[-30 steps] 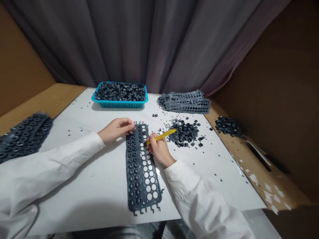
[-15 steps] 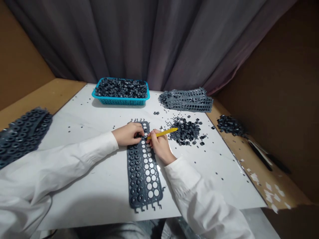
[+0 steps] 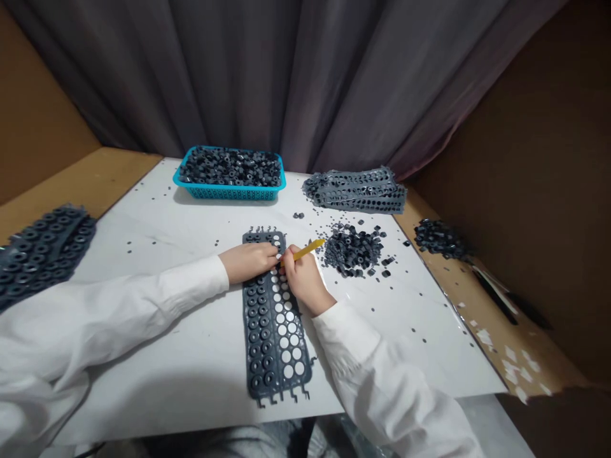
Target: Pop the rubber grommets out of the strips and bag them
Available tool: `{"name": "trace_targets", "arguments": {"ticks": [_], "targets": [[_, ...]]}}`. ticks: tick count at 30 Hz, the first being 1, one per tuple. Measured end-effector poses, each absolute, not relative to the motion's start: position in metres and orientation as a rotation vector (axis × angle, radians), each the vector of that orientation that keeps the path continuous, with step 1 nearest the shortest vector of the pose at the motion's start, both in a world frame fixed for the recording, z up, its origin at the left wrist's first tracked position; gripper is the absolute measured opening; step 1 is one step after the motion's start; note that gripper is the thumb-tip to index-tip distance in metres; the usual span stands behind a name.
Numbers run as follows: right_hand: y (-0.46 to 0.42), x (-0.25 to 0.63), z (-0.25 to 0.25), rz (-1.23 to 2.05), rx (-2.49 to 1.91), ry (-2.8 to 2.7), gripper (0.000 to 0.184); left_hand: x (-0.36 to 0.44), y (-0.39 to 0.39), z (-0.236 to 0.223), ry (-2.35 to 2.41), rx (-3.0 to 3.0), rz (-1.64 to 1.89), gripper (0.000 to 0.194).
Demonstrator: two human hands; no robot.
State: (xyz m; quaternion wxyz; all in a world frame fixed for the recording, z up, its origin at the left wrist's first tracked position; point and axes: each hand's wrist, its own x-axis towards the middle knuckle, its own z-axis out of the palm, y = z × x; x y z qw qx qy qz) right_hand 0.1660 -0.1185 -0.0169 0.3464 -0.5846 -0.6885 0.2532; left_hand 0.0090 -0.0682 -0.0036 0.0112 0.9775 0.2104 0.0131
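A dark grey molded rubber sheet (image 3: 272, 331) lies lengthwise on the white table in front of me. Raised rings fill its left columns, while round holes on its right show white through them. Across the upper part of the sheet rests my left hand (image 3: 251, 261), fingers curled together; whatever they pinch is hidden. My right hand (image 3: 305, 280) closes round a yellow pen-like stick (image 3: 309, 249), held like a pen. The stick's lower end is at the sheet beside my left fingertips, its upper end slanting up and right.
A blue basket (image 3: 229, 193) full of small dark ring parts stands at the back. Punched sheets (image 3: 356, 191) are stacked right of it, with a pile of loose dark pieces (image 3: 354, 250) nearer. More ringed sheets (image 3: 45, 254) lie left; a dark heap (image 3: 440, 238) sits right.
The yellow stick's upper end has swung left and slightly up, making it look shorter. My left hand has turned over more, hiding its thumb and the gap under the fingers.
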Motion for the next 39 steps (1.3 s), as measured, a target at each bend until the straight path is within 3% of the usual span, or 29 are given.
{"name": "trace_targets", "arguments": {"ticks": [14,19,25,39], "targets": [[-0.120,0.166,-0.017,0.655,-1.509,-1.789,0.026,0.000,-0.065,-0.013,0.854,2.632,0.473,0.021],[-0.121,0.168,-0.025,0.739,-1.449,-1.691,0.027,0.002,-0.062,-0.004,0.740,2.635,0.331,0.014],[-0.120,0.172,-0.035,0.815,-1.400,-1.505,0.031,0.006,-0.062,0.005,0.779,2.685,0.138,0.019],[-0.121,0.170,-0.029,0.765,-1.438,-1.619,0.030,0.013,-0.067,0.009,0.838,2.740,0.038,0.021]]}}
